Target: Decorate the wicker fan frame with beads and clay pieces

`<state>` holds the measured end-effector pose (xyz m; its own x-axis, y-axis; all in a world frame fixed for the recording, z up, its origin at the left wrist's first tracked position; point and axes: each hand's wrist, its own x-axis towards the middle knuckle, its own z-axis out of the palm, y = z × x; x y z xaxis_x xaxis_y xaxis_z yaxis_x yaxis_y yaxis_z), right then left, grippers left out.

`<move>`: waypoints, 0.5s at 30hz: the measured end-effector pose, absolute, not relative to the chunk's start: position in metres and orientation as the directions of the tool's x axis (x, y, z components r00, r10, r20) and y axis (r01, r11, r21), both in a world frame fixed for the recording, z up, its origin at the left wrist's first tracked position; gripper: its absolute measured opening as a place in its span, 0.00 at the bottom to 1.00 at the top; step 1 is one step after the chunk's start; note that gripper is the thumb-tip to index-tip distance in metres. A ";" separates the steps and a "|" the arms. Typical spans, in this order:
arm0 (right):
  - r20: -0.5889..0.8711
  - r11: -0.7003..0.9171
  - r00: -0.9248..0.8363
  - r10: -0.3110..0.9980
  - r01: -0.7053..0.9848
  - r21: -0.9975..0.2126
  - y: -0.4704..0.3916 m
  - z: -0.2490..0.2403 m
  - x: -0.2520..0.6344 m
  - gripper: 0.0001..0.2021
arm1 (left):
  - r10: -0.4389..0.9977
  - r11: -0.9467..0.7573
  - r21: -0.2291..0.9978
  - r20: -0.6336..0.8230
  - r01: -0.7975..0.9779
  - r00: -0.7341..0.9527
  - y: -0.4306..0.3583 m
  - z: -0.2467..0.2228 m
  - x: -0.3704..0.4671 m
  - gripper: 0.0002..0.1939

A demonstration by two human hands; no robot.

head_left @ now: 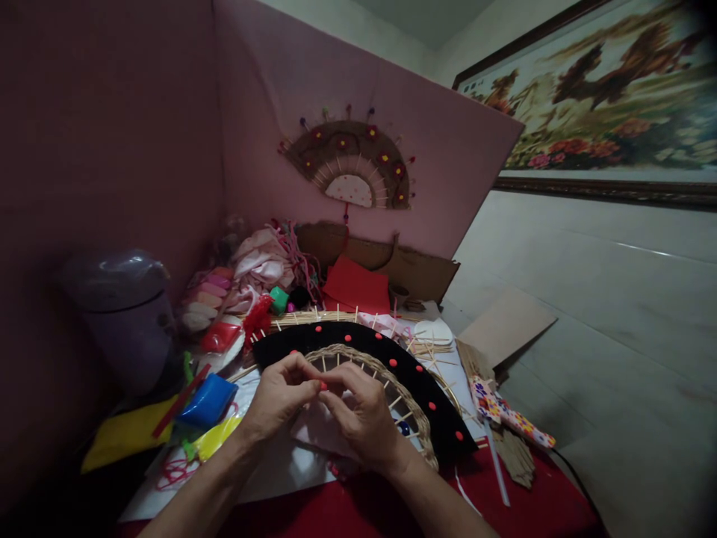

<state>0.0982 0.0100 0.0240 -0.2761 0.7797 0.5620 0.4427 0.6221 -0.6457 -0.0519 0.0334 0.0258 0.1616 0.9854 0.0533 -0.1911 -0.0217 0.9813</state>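
Observation:
Over the near part of a fan, my left hand (287, 396) and my right hand (358, 409) meet, fingertips together. Pinched between them is a small red clay piece (323, 386), partly hidden by the fingers. Under my hands lies the stick fan (406, 373), with a curved black fabric band (448, 415) dotted with several red spots. A woven braid (423, 422) runs along the band's inner side, crossed by thin wooden sticks. Pale pink fabric (319, 432) at the fan's base is mostly covered by my hands.
Blue (207, 400) and yellow (221, 437) packets lie at left, near a lidded bin (126, 321). Red sheets (355, 285) and pink cloth (262, 258) are behind. A finished fan (350, 161) hangs on the pink board. A glue stick (496, 463) and flowered tool (512, 415) lie right.

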 end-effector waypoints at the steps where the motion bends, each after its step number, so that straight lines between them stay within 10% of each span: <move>1: 0.572 0.635 -0.285 0.769 0.444 -0.632 0.011 0.022 0.099 0.07 | 0.984 -0.017 0.982 0.050 -0.189 0.173 0.033 0.026 -0.052 0.09; 10: 0.585 0.658 -0.310 0.750 0.438 -0.612 0.010 0.024 0.100 0.07 | 0.977 -0.023 0.985 0.059 -0.170 0.206 0.034 0.025 -0.055 0.07; 15: 0.312 0.330 -0.198 0.929 0.062 -0.942 0.008 0.022 0.094 0.06 | 0.986 0.016 0.971 0.024 -0.237 0.164 0.034 0.027 -0.054 0.08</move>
